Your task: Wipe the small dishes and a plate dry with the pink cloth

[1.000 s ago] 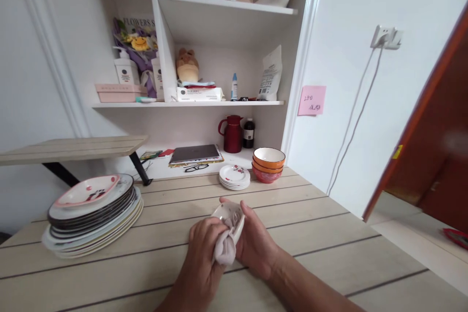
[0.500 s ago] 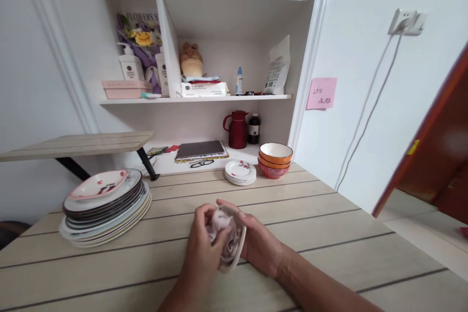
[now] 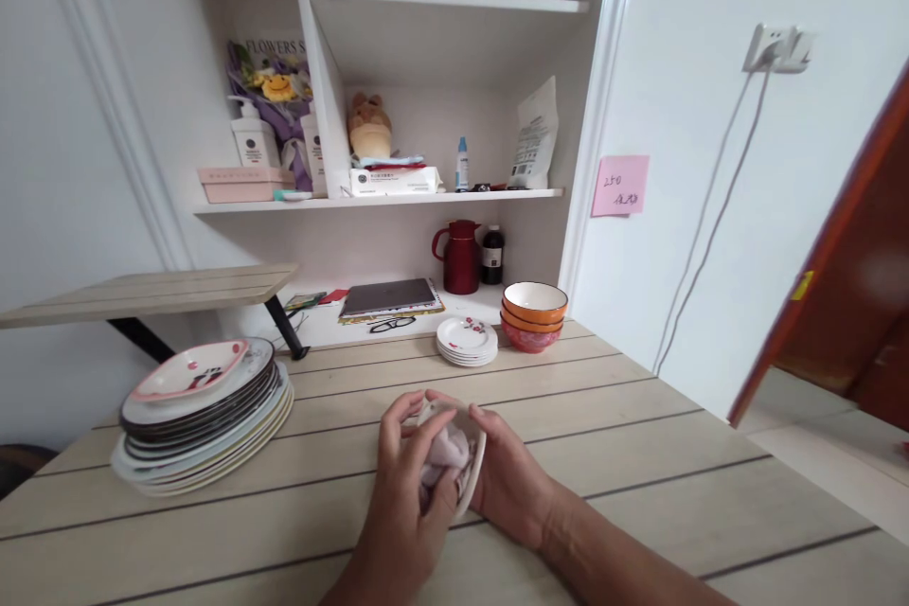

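Observation:
Above the middle of the table, my right hand (image 3: pixel 515 483) grips a small light-coloured bowl (image 3: pixel 474 485) from its right side, thumb at the rim. The bowl is tilted, with its opening turned towards my left hand. A crumpled pale pinkish-grey cloth (image 3: pixel 449 447) is inside it. My left hand (image 3: pixel 408 483) has its fingers closed round the cloth and presses it against the bowl's inside. The bowl's base and much of its inside are hidden by my hands and the cloth.
A tall stack of plates (image 3: pixel 203 440), topped by a pink-rimmed dish (image 3: pixel 191 369), stands at left beside a raised wooden shelf (image 3: pixel 163 289). Small flowered plates (image 3: pixel 465 341) and stacked bowls (image 3: pixel 534 317) are at the back. Behind them are glasses (image 3: pixel 392 326), a laptop (image 3: pixel 389 295) and a red jug (image 3: pixel 461 258).
My left hand and the cloth have shifted slightly inside the bowl, and the bowl has moved a little to the right. The whole view has tipped slightly upward.

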`<state>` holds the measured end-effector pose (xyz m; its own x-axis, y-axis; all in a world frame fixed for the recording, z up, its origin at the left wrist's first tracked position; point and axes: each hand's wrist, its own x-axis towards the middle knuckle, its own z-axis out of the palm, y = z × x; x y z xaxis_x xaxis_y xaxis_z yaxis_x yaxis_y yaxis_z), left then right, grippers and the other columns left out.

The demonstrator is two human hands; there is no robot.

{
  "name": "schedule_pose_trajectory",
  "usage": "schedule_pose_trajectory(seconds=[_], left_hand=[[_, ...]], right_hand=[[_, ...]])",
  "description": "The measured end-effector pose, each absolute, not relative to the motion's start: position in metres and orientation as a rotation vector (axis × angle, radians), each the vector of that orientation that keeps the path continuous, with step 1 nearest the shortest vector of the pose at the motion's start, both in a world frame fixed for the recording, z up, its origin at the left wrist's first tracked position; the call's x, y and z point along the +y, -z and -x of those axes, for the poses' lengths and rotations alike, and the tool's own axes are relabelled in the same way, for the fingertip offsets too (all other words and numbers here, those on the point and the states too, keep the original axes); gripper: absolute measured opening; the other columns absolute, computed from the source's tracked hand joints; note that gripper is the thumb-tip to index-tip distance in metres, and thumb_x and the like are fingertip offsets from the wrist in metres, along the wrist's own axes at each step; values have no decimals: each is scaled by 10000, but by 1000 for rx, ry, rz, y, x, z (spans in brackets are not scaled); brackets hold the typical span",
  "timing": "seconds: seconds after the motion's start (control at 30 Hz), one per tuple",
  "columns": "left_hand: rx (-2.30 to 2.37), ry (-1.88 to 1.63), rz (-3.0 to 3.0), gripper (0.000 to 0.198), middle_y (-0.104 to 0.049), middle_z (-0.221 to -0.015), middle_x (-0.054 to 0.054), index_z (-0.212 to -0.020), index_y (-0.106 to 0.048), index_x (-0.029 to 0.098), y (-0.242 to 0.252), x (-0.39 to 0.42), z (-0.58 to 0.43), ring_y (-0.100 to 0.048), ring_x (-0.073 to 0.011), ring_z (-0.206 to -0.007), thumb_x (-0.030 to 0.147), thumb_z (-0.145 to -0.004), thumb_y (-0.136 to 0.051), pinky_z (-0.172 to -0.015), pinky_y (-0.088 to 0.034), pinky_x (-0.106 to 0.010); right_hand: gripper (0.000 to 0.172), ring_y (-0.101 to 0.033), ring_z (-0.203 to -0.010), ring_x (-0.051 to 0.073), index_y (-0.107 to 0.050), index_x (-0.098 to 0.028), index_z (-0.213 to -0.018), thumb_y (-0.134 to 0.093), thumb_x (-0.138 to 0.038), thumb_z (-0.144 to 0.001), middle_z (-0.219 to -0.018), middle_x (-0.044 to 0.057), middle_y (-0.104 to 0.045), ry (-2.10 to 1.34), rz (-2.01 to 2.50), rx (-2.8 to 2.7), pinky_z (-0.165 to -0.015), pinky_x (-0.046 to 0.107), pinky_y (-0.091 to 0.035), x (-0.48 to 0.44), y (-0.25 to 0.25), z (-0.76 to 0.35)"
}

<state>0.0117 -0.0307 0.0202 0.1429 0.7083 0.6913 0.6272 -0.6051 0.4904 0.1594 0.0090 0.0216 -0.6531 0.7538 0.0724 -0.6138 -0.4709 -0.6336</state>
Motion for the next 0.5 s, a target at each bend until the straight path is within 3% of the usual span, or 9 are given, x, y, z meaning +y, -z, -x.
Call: schedule_pose_trajectory(seconds=[0.23, 0.4, 0.5], left_hand=[[1520, -1435, -2456, 531, -268, -1517, -132, -1455, -371, 315, -17, -32, -11, -332, -328, -1368, 295, -933, -463, -1038, -389, -541], [1547, -1592, -2675, 464, -545, -1286, -110, -1367, -507, 341, -16, -29, -15, -541, -269, -1153, 225, -918, -491, -936, -468, -441], [1518, -1554, -2653, 435, -607, -1179, -111, -1366, -512, 304, -11, -29, -18, -597, -240, -1056, 229, -941, -452, -862, -513, -389]], right_hand=[[543, -634, -1003, 268, -499, -281, -1328, -579, -494, -835, -1116, 70, -691, -2075, 290, -740, -856, 420, -454, 13, -22, -161], [588, -627, -947, 248, -483, -311, -1346, -631, -473, -801, -1071, 47, -687, -1941, 309, -727, -848, 392, -458, 13, -22, -160], [614, -620, -948, 238, -450, -308, -1376, -630, -453, -807, -1051, 43, -677, -1893, 312, -776, -862, 368, -443, 11, -24, -160]])
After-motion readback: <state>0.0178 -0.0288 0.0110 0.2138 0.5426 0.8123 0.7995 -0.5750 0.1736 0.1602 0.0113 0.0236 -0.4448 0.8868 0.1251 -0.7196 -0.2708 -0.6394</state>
